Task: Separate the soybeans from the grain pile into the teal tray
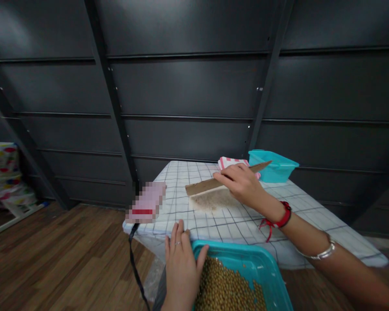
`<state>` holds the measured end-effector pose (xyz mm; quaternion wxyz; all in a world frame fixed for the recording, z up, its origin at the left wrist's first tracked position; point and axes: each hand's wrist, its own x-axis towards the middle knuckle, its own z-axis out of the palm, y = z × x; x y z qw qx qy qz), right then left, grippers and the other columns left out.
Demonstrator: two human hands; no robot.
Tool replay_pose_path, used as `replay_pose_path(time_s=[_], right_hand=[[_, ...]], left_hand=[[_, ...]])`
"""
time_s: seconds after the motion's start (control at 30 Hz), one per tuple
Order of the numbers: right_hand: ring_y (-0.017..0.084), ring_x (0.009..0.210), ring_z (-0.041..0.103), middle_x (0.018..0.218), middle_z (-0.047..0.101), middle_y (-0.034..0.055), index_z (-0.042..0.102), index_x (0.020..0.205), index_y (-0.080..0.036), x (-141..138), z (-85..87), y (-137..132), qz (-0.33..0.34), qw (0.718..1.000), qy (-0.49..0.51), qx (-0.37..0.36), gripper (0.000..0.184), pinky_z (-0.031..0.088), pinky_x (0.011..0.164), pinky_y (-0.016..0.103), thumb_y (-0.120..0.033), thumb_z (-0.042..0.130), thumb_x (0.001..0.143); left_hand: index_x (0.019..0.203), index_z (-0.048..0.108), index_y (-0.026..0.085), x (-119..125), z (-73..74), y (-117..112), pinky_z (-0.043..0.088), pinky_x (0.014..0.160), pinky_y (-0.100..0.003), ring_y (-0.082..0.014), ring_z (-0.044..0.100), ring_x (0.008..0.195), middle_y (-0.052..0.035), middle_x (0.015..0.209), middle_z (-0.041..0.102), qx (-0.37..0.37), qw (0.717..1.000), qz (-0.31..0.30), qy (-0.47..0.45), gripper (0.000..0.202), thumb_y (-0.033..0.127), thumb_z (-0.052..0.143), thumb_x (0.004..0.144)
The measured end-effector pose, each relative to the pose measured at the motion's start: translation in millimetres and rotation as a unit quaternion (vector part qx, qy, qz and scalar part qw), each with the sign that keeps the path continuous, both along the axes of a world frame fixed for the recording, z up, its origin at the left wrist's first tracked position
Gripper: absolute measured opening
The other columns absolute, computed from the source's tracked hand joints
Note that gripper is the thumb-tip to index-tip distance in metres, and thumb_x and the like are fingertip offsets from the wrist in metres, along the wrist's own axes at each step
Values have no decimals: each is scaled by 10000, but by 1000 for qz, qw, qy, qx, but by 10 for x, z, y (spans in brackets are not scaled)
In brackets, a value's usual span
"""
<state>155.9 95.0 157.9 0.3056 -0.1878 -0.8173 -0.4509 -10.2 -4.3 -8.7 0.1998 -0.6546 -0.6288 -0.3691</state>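
My right hand (241, 183) is closed around a long, flat brown strip (202, 186), which looks like cardboard or wood. The strip slants over the table, its left end close to a patch of brown, dusty grit (214, 199) on the checked cloth. At the near edge of the table is a turquoise plastic tub (236, 247) holding many small, round, yellowish-brown beans or seeds (225, 287). My left hand (182, 263) grips the tub's left rim, thumb on the inner side and fingers stretched along the outside.
A white checked cloth (178, 177) covers the table. Toward the back right stand a second turquoise tub (274, 166) and a pink-and-white striped cloth (228, 162). A blurred pink object (147, 203) with a black strap (134, 259) lies at the left edge. Dark panels (188, 86) rise behind.
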Motion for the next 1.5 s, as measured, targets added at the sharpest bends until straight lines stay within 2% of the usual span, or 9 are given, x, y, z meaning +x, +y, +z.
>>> replay_pose_path(time_s=[0.17,0.37,0.53,0.77,0.9,1.1,1.23,1.37,1.5], right_hand=[[141,677,429,682,556,20,579,867,-167,-42,-48,78,23,998,-32,-43,248,315,643,276,-63,356,839],[136,704,446,740,579,30,569,912,-172,196,36,-22,45,995,-54,-75,276,336,683,289,-37,341,834],[138,720,463,753,590,31,559,919,-176,335,127,-83,68,994,-40,-69,268,346,709,308,-22,364,818],[146,708,459,714,577,27,582,893,-184,66,35,43,43,999,13,-25,274,329,670,296,-43,358,823],[140,699,459,715,579,21,592,883,-189,-18,-26,80,39,998,-8,-45,280,332,664,291,-49,356,823],[151,771,479,785,591,38,567,948,-183,200,35,-24,74,990,-34,-115,339,353,719,316,1,332,788],[146,743,482,773,593,29,546,939,-194,306,116,-50,92,990,-24,-102,328,369,696,308,15,350,780],[153,733,496,760,590,26,550,951,-210,376,155,-82,67,995,15,-69,352,376,658,305,18,365,757],[166,736,508,779,594,41,545,1020,-204,513,84,-238,7,998,50,-49,404,383,646,318,20,351,746]], left_hand=[[982,464,134,-16,7,-6,444,808,-576,-344,470,1120,-212,1174,534,1,1000,-2,1,377,460,384,809],[989,466,125,-49,14,-6,445,806,-576,-344,468,1120,-220,1174,529,3,1000,-4,-1,388,460,389,807],[993,474,139,-58,-4,-8,430,830,-574,-337,451,1140,-208,1194,517,-9,1000,-10,-22,385,464,404,800],[994,477,139,-18,-13,-28,431,829,-568,-336,458,1131,-205,1185,524,-2,1000,-3,-9,388,467,396,802],[1001,473,135,-6,-3,-39,433,824,-572,-338,455,1134,-210,1186,522,-3,1000,-1,-5,394,466,400,800],[1004,474,125,-34,10,-34,424,830,-582,-341,451,1138,-220,1186,521,-8,1000,-1,-11,396,456,407,798],[992,475,123,-52,8,-22,428,824,-584,-345,453,1135,-222,1186,521,-7,1000,-4,-9,390,455,403,800],[983,478,140,-45,-10,-9,420,837,-578,-334,449,1142,-212,1186,521,-6,1000,-2,-13,377,461,400,801],[983,478,142,-35,-23,3,417,843,-574,-330,442,1149,-213,1197,510,-7,1000,-2,-9,377,462,392,804]])
